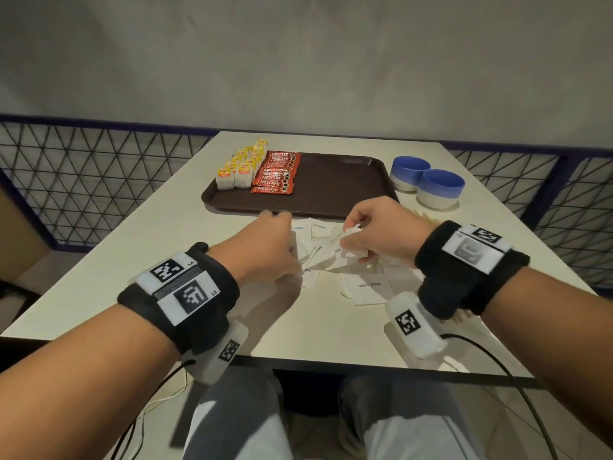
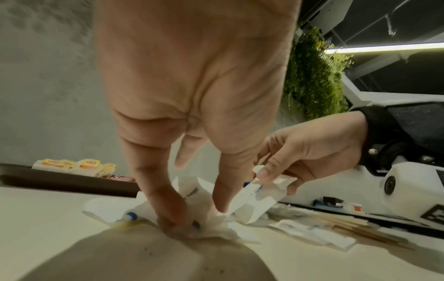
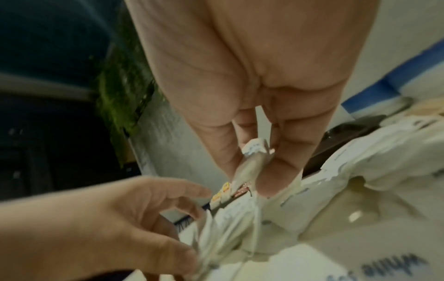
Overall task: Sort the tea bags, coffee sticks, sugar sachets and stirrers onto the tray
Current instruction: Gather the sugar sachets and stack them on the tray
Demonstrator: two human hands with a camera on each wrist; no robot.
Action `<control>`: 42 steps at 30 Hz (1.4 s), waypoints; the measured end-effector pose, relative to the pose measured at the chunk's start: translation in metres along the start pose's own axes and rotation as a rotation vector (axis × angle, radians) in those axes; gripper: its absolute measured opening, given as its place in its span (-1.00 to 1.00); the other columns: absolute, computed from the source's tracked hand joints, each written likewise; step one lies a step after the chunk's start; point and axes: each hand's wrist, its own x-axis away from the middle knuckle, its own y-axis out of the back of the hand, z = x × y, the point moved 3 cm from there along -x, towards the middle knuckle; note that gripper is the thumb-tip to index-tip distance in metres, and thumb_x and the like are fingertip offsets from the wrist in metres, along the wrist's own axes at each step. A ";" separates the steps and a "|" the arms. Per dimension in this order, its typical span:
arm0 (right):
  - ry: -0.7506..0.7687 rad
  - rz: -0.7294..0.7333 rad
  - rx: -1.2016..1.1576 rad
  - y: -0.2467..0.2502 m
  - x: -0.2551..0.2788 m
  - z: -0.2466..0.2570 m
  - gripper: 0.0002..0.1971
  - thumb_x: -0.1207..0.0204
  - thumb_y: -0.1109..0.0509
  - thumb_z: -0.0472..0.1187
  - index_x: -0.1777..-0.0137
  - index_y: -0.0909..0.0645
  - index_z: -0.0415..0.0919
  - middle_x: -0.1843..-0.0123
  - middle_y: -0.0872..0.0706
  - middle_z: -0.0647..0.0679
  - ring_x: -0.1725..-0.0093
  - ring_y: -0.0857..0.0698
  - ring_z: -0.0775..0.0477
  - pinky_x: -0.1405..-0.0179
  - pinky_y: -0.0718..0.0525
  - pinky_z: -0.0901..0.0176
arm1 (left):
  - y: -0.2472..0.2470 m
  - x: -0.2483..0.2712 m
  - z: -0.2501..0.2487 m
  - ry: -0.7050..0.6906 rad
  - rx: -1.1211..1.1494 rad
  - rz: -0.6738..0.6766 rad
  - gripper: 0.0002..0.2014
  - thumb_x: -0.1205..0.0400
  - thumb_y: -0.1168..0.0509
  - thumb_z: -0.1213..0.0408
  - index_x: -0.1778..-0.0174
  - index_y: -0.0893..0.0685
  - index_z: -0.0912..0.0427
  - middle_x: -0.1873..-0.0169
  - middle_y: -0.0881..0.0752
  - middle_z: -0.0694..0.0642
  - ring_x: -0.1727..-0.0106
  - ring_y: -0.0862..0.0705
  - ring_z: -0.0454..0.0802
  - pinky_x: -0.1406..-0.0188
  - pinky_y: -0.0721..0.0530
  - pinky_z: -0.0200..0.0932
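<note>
head view: the tea bags (image 1: pixel 242 167) are lying in rows at the tray's (image 1: pixel 331 180) far left, and the coffee sticks (image 1: pixel 277 174) are lying in a stack just beside them — those two sorts look done. the rest of the tray is lying bare. the sugar sachets (image 1: pixel 335 257) are still lying in a loose heap on the worktop (image 1: pixel 116 267) in front of the tray, under both hands. two blue bowls (image 1: pixel 426 182) are standing right of the tray.

left wrist view: the left hand (image 2: pixel 192 114) is pinching sachets down in the heap, its grip closing on paper. the stirrers (image 2: pixel 355 228) are lying on the worktop beside the heap, not yet sorted.

right wrist view: the right hand (image 3: pixel 259 98) is pinching one sachet between thumb and fingers, just above the pile — blurred, yet the grip is plainly on it.

judging by this, roughly half is done; sugar and stirrers are remaining.
</note>
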 end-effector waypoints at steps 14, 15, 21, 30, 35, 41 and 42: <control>0.134 -0.141 -0.089 -0.017 0.023 0.012 -0.82 -0.61 -0.52 -0.07 -0.12 -0.79 -0.12 0.00 -0.82 -0.07 0.08 -0.79 -0.04 0.05 -0.83 0.11 | -0.016 0.048 -0.017 -0.092 0.123 -0.100 0.04 -0.45 -0.42 -0.41 -0.77 -0.17 -0.06 -0.64 -0.30 0.05 -0.66 -0.34 0.07 -0.55 -0.49 0.06; 0.168 -0.144 0.089 -0.017 0.016 0.016 -0.73 -0.61 -0.50 0.00 -0.23 -0.76 -0.08 -0.07 -0.80 -0.02 0.03 -0.76 0.01 0.07 -0.76 0.18 | -0.011 0.039 -0.007 -0.003 0.073 -0.062 0.12 -0.37 -0.47 -0.44 -0.76 -0.17 -0.02 -0.65 -0.29 0.12 -0.64 -0.39 0.14 -0.54 -0.53 0.14; 0.092 0.100 0.452 -0.005 -0.016 0.025 -0.34 -0.63 -0.43 -0.08 -0.71 -0.32 -0.08 -0.56 -0.54 -0.11 -0.43 -0.61 -0.14 -0.26 -0.61 0.14 | 0.007 0.001 0.031 0.300 -0.037 0.265 0.29 -0.02 -0.72 -0.41 -0.60 -0.32 0.04 -0.51 -0.39 0.18 0.16 -0.87 0.05 0.06 -0.89 0.00; -0.150 0.300 0.416 -0.028 -0.029 0.014 -0.83 -0.43 -0.49 -0.35 0.02 -0.69 -0.43 0.35 -0.79 -0.23 0.41 -0.76 -0.23 0.25 -0.79 0.03 | -0.006 -0.030 -0.005 0.235 0.184 0.395 -0.07 -0.10 -0.85 -0.03 -0.26 -0.55 0.28 0.05 -0.86 0.19 0.15 -0.92 0.18 -0.06 -0.88 0.18; -0.164 0.278 0.293 -0.036 -0.031 0.030 -0.86 -0.44 -0.38 -0.52 0.31 -0.66 -0.38 0.56 -0.71 -0.13 0.66 -0.67 0.02 0.64 -0.57 0.35 | -0.017 -0.040 -0.016 0.220 0.350 0.389 0.09 -0.19 -0.84 0.25 -0.54 -0.30 0.12 0.06 -0.75 0.21 0.20 -0.92 0.23 -0.05 -0.87 0.25; -0.326 0.273 -0.364 -0.034 -0.034 0.020 -0.73 -0.43 -0.38 -0.39 -0.15 -0.64 -0.33 -0.08 -0.72 -0.34 -0.03 -0.79 -0.36 -0.08 -0.81 -0.15 | -0.017 -0.035 -0.013 0.145 0.460 0.271 -0.07 -0.33 -0.76 0.40 -0.53 -0.37 0.08 -0.16 -0.62 0.15 0.15 -0.90 0.23 0.16 -0.91 0.17; -0.335 0.255 -0.321 -0.033 -0.035 0.018 -0.68 -0.43 -0.46 -0.29 -0.19 -0.65 -0.28 -0.13 -0.73 -0.35 -0.06 -0.80 -0.37 -0.11 -0.81 -0.21 | -0.018 -0.034 -0.013 0.137 0.457 0.266 -0.11 -0.33 -0.76 0.41 -0.50 -0.40 0.09 -0.18 -0.62 0.16 0.14 -0.90 0.24 0.17 -0.91 0.16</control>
